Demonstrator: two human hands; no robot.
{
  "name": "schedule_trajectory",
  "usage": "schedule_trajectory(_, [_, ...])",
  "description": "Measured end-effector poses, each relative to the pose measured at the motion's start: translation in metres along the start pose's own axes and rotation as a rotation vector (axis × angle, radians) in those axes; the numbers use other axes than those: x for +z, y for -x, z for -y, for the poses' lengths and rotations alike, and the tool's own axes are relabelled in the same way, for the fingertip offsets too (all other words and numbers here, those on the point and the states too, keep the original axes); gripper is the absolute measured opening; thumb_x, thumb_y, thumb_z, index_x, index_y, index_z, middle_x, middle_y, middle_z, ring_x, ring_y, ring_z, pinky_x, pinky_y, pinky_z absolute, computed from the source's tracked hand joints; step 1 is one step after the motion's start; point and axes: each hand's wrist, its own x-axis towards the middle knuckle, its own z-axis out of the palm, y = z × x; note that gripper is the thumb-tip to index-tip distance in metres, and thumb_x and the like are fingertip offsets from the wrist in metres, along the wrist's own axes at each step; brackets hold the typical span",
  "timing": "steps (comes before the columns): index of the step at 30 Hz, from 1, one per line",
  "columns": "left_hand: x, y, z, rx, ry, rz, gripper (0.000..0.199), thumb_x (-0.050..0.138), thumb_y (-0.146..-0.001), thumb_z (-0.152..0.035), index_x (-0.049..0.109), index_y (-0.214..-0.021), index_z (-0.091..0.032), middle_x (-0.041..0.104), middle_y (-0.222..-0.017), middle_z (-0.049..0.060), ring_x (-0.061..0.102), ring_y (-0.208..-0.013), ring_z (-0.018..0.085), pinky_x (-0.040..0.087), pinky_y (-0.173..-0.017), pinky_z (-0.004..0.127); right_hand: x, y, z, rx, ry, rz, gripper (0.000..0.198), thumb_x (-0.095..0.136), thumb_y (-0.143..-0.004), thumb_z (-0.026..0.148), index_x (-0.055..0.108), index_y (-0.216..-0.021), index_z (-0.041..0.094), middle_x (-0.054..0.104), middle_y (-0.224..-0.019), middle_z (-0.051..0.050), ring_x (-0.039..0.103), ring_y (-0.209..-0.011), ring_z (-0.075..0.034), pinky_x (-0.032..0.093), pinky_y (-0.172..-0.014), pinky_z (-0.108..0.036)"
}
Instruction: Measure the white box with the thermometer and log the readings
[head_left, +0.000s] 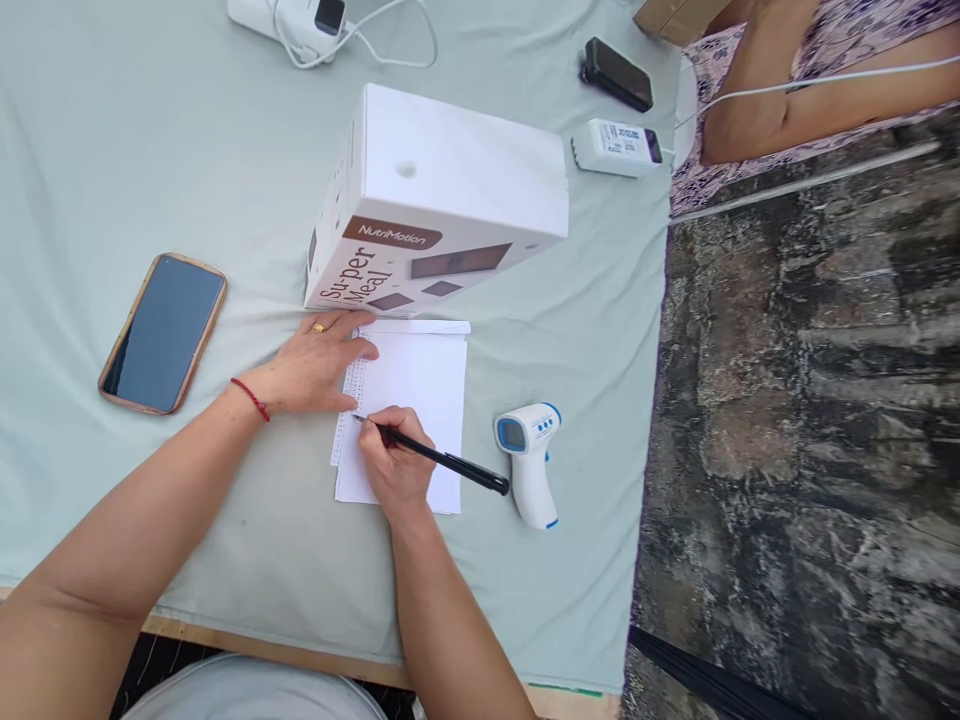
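Observation:
Pinched in my right hand (397, 465) is a black pen (454, 462), its tip on the left part of a small white paper pad (424, 400). Rows of handwriting run down the pad's left side. My left hand (319, 365) lies with fingers spread over the pad's upper left edge, and appears to hold nothing. Just beyond both hands stands a white box (457, 160) printed "NutriMotion Super Meal". A white and blue infrared thermometer (531, 465) lies right of the pad, close to the pen's rear end. Left of my left hand is a phone (163, 335), screen up and dark.
The pale green cloth (270, 540) covers the table. A white device with a cable (300, 30) sits at the far edge. A black device (617, 75) and a white adapter (616, 148) lie at far right, beside another person's arm (825, 100). Stone floor (787, 420) shows beyond the right edge.

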Motion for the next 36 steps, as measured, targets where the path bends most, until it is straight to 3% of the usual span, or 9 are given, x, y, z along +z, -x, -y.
schedule_trajectory(15, [-0.0007,-0.0002,-0.0011,-0.002,0.004,-0.004,0.048,0.074,-0.070,-0.025,0.062,-0.116,-0.019,0.039,-0.155,0.014,0.035,-0.142,0.037,0.029,-0.115,0.054,0.0010,0.0004,-0.0026,-0.043,0.000,-0.015,0.012,0.053,-0.072,0.014,0.049,-0.065,0.022,0.047,-0.056,0.007,0.042,-0.049,-0.009,0.034,-0.048,-0.024])
schedule_trajectory(22, [-0.0004,0.0001,-0.0010,0.007,0.011,-0.013,0.048,0.073,-0.069,-0.025,0.062,-0.116,-0.020,0.039,-0.155,0.013,0.035,-0.142,0.037,0.029,-0.115,0.054,-0.0040,0.0023,-0.0067,0.012,-0.027,-0.064,0.011,0.054,-0.073,0.017,0.049,-0.066,0.023,0.048,-0.056,0.007,0.041,-0.051,-0.010,0.034,-0.050,-0.025])
schedule_trajectory(36, [-0.0017,0.0000,-0.0012,-0.010,0.009,0.007,0.048,0.073,-0.070,-0.026,0.062,-0.117,-0.020,0.038,-0.155,0.013,0.034,-0.143,0.037,0.028,-0.115,0.054,-0.0023,-0.0003,-0.0041,0.001,0.002,0.001,0.010,0.053,-0.073,0.018,0.051,-0.064,0.022,0.050,-0.056,0.007,0.042,-0.049,-0.009,0.035,-0.049,-0.025])
